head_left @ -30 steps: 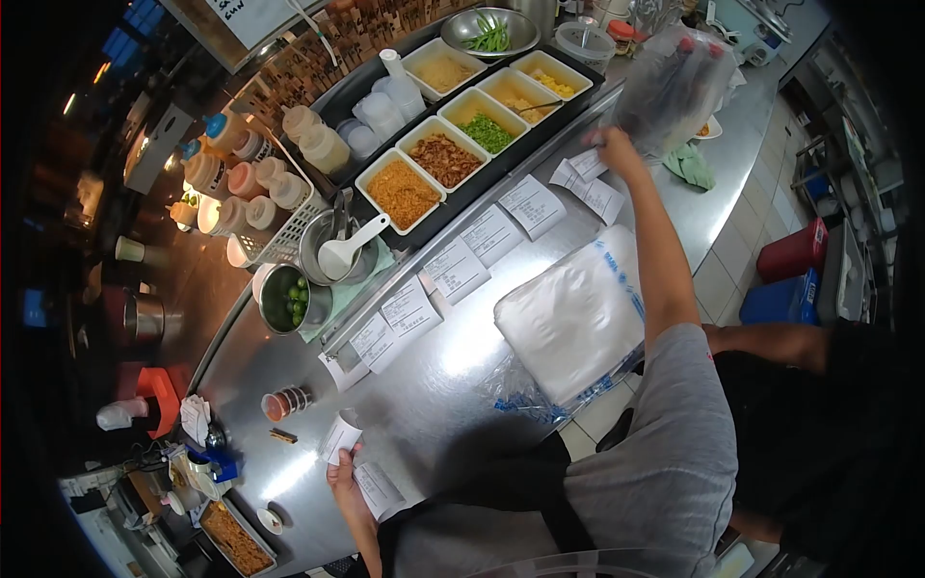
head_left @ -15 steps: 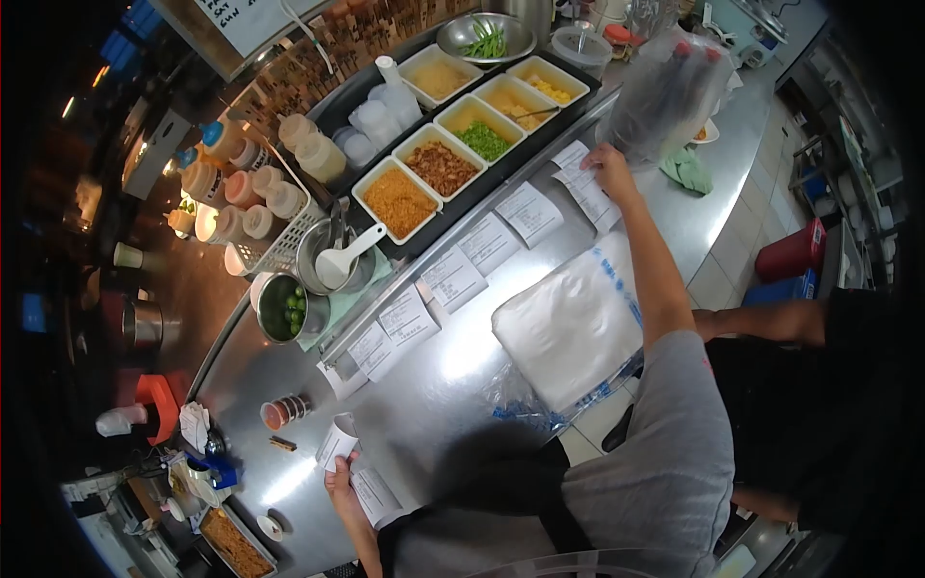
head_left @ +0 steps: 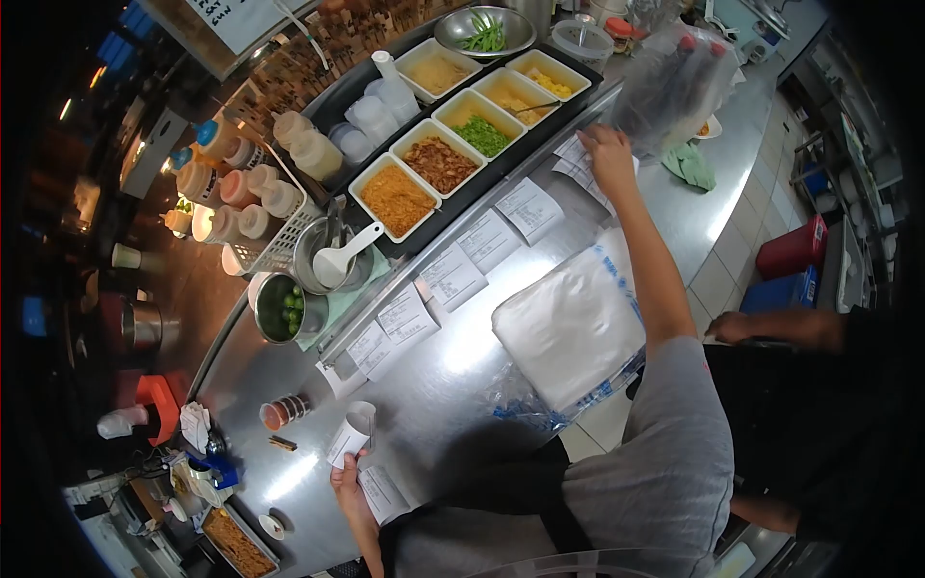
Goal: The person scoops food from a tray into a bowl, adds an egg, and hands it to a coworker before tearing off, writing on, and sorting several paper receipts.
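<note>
My left hand (head_left: 353, 489), low over the steel counter, is closed on a curled printed receipt (head_left: 349, 438). Another receipt (head_left: 382, 493) hangs just beside that hand. At the far end of the slip rail, the fingers of my right hand (head_left: 608, 157) are bent down and closed on a printed receipt (head_left: 576, 170); its fingertips are partly hidden. More receipts (head_left: 453, 276) line the rail between the two hands, lying on the counter's metal surface. A stack of white plastic bags (head_left: 564, 332) rests below my right forearm.
White tubs of toppings (head_left: 440, 164) stand behind the rail. A bowl of limes (head_left: 279, 308), sauce bottles (head_left: 229, 188) and stacked small sauce cups (head_left: 285, 412) are to the left. A bagged bundle (head_left: 670, 91) stands at upper right. Another person's arm (head_left: 785, 328) is at right.
My right hand has moved slightly up and left along the receipts at the rail's end. The receipt in my left hand has shifted up and right. The other person's hand has moved right.
</note>
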`<state>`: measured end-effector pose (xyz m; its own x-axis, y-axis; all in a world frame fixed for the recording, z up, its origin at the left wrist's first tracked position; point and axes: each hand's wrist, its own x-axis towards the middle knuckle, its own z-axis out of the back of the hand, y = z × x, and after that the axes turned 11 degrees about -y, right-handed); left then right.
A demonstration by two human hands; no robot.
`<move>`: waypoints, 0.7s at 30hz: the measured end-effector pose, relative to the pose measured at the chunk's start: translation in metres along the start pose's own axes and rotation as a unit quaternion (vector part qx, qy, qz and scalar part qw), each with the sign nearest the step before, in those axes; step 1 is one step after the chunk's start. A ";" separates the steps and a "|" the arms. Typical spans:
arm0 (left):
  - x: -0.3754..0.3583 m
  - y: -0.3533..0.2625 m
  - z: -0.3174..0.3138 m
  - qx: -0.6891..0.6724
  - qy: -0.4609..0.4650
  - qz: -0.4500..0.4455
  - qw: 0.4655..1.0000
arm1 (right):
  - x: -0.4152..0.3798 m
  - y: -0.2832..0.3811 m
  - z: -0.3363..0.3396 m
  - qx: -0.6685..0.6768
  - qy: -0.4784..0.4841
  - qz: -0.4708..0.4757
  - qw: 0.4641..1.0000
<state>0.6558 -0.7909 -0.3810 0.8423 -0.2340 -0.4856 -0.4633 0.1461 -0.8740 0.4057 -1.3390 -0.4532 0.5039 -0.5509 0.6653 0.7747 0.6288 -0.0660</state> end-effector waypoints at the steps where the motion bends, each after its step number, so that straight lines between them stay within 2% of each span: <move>1: 0.001 -0.001 0.000 -0.003 -0.001 -0.001 1.000 | -0.001 0.010 0.013 -0.007 -0.051 0.010 0.999; 2: -0.001 -0.002 0.001 -0.006 0.007 0.005 1.000 | -0.009 0.023 0.021 -0.006 -0.051 0.012 0.999; 4: -0.004 -0.004 0.000 -0.008 0.017 0.012 1.000 | -0.023 0.050 0.034 0.052 0.157 -0.006 0.986; 5: -0.005 -0.004 -0.004 -0.013 0.006 0.016 1.000 | -0.028 0.057 0.028 0.050 0.158 -0.008 0.986; 7: -0.006 -0.005 -0.009 -0.021 -0.002 0.016 1.000 | -0.042 0.072 0.005 0.083 0.016 0.007 0.996; 11: -0.006 -0.006 -0.003 -0.007 0.028 0.005 1.000 | -0.030 0.083 -0.014 0.106 0.050 -0.016 0.993; 13: -0.008 -0.008 0.000 -0.003 0.052 -0.008 0.999 | -0.027 0.078 -0.010 0.204 0.108 -0.095 0.968; 14: -0.012 -0.010 -0.003 -0.007 0.046 0.002 0.999 | -0.023 0.079 0.005 0.203 0.104 -0.096 0.969; 16: -0.011 -0.014 -0.007 -0.014 0.043 0.010 0.999 | -0.015 0.081 0.043 0.261 -0.105 -0.143 0.949; 17: -0.009 -0.012 -0.009 0.012 0.047 -0.007 0.999 | -0.017 0.089 0.058 0.260 -0.107 -0.139 0.949; 18: -0.009 -0.013 -0.011 0.039 0.051 -0.023 0.998 | -0.026 0.103 0.076 0.376 -0.066 -0.272 0.883; 19: -0.010 -0.020 -0.018 0.094 0.072 -0.072 0.990 | -0.036 0.122 0.098 0.478 -0.023 -0.396 0.784; 20: -0.011 -0.029 -0.027 0.148 0.092 -0.121 0.977 | -0.045 0.153 0.127 0.563 -0.003 -0.375 0.737; 21: 0.000 -0.023 -0.027 0.137 0.145 -0.155 0.968 | -0.048 0.179 0.168 0.549 0.183 -0.432 0.692</move>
<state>0.6593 -0.8202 -0.3613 0.7983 -0.5612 -0.2184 -0.0760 0.2659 -0.9610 0.4560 -1.1072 -0.3722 0.2536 -0.9568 -0.1423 0.1907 -0.0948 0.9771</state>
